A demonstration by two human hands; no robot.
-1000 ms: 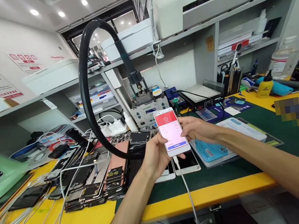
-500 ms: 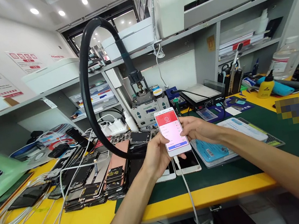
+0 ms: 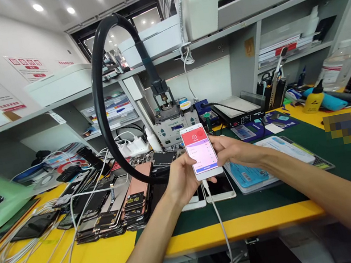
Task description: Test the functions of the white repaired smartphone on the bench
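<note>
A white smartphone is held upright between both hands, its lit screen red at the top with a pale list and a blue bar below. My left hand is closed around its left side, thumb at the screen edge. My right hand grips the right edge, its thumb by the lower right of the screen. A white charging cable is plugged into the bottom of the phone and hangs over the table edge. Beneath the hands, another white phone lies on the green mat.
Stacks of dismantled phones and coiled white cables are at the left. A thick black hose arches up from a grey rework station. Blue plastic packs lie to the right; a yellow bottle stands behind.
The right thumb has shifted from over the screen toward its lower right edge. A purple band now shows under the red header. The view has shifted slightly.
</note>
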